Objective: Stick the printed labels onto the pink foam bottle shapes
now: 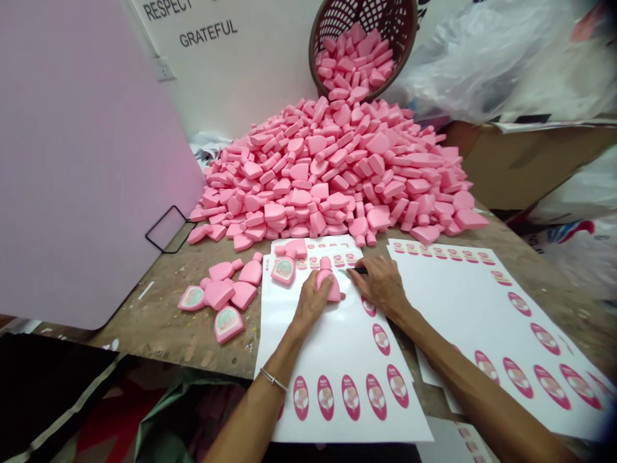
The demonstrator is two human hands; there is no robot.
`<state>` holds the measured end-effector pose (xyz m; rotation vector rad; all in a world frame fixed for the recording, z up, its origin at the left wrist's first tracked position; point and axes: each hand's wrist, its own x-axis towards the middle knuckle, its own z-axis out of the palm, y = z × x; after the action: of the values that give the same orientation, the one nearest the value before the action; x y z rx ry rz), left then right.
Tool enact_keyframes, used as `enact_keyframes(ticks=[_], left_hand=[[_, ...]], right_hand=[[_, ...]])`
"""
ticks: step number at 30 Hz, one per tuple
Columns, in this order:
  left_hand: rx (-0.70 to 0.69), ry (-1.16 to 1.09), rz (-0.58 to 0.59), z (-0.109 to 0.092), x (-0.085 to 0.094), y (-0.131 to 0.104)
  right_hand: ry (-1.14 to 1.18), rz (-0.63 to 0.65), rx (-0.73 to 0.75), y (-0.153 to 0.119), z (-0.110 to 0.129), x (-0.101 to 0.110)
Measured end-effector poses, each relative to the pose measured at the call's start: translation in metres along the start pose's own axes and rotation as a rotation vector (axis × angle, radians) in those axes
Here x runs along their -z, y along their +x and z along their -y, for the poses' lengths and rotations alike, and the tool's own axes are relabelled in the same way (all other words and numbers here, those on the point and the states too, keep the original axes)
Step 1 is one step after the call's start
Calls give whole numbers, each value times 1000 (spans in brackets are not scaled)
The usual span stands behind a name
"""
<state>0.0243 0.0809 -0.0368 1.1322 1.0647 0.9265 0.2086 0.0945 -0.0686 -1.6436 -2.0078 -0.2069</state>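
My left hand [312,299] is closed around a small pink plastic bottle [326,265], its neck pointing away from me. Just to the right, my right hand [383,283] pinches a thin black-handled tool [358,271], whose pale tip points left toward the bottle; its exact kind is unclear. Both hands are over a white sheet of stickers [308,341] with pink oval labels along its edges. A labelled pink bottle [283,270] lies on the sheet left of my left hand, a plain one [295,247] behind it.
Several pink bottles [219,294], some labelled, lie at the left on the wooden table [187,341]. A big heap of bottles [328,167] spills from a tipped brown basket [314,54] behind. Another sticker sheet [448,302] is at right, a cardboard box [525,161] beyond, a pink panel [91,161] at left.
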Motion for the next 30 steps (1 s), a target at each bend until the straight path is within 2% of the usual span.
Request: enact_keyframes(ticks=[5, 11, 15, 18, 21, 24, 27, 30], left_hand=[[-1, -12, 17, 2, 0, 1], [2, -58, 11, 6, 2, 3], [35, -152, 20, 6, 4, 4], [46, -242, 28, 4, 5, 1], [41, -386, 49, -4, 3, -7], [100, -538, 61, -16, 1, -16], [153, -578, 48, -25, 0, -24], [143, -589, 70, -29, 2, -28]], right_hand=[[36, 56, -16, 3, -1, 0], [370, 8, -179, 8, 4, 0], [650, -2, -386, 11, 7, 17], [724, -53, -480, 12, 14, 36], [720, 18, -451, 10, 30, 52], [759, 88, -427, 5, 50, 60], [812, 101, -406, 3, 64, 62], [803, 99, -388, 2, 72, 64]])
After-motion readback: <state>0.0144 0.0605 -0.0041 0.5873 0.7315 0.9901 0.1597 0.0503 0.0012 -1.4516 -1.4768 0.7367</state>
